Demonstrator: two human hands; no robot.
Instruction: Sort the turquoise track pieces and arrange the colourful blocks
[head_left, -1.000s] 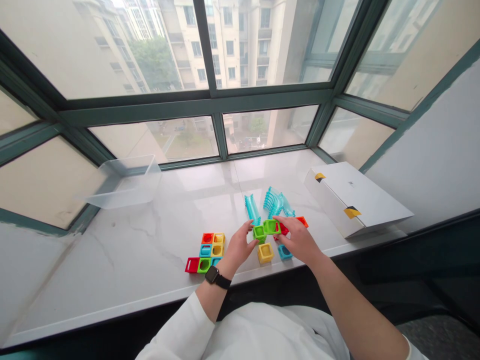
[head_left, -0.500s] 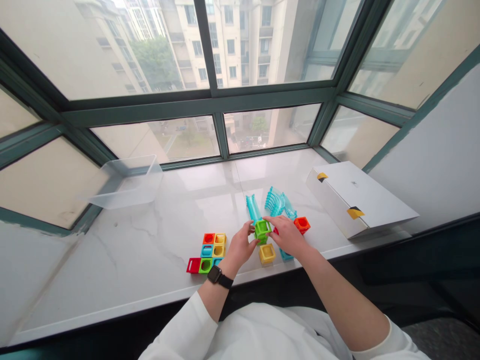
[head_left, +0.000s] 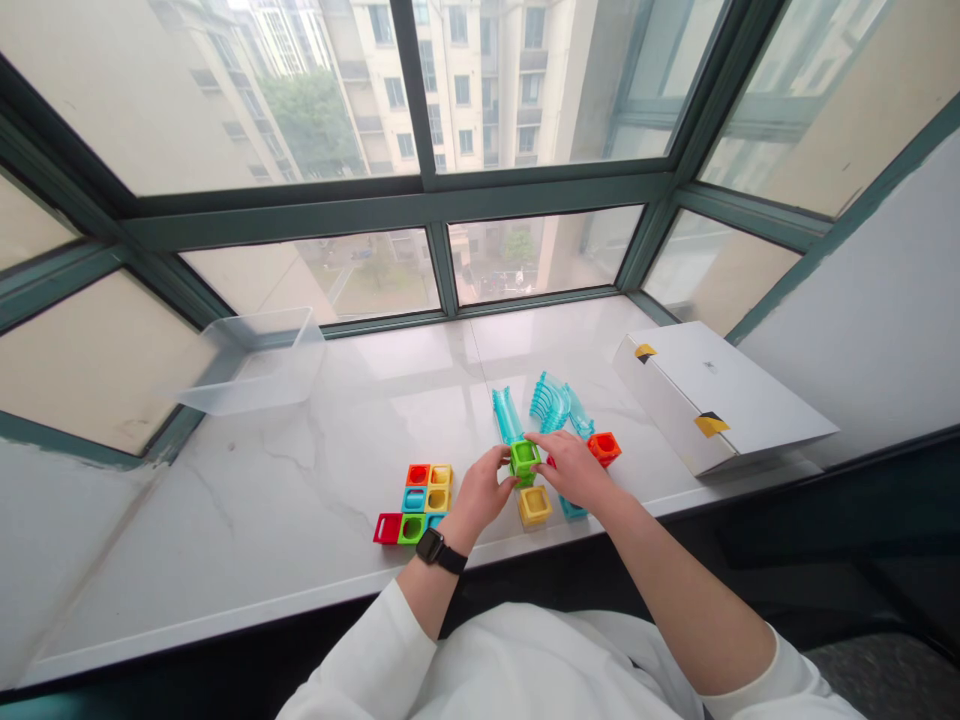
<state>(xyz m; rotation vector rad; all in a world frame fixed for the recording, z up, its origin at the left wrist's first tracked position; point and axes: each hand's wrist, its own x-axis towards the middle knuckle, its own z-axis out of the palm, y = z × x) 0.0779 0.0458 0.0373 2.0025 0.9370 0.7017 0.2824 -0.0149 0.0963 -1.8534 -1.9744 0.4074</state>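
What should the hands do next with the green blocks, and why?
I'd probably press the upper green block gently straight down: it seems to sit on the lower green block, the right hand has its fingers at the upper one, and the left hand is close beside both, well placed to steady them.

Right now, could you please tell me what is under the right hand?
Partly visible under the right hand are a red piece, just a sliver, and a blue block. The hand covers the rest, so their full shapes cannot be seen.
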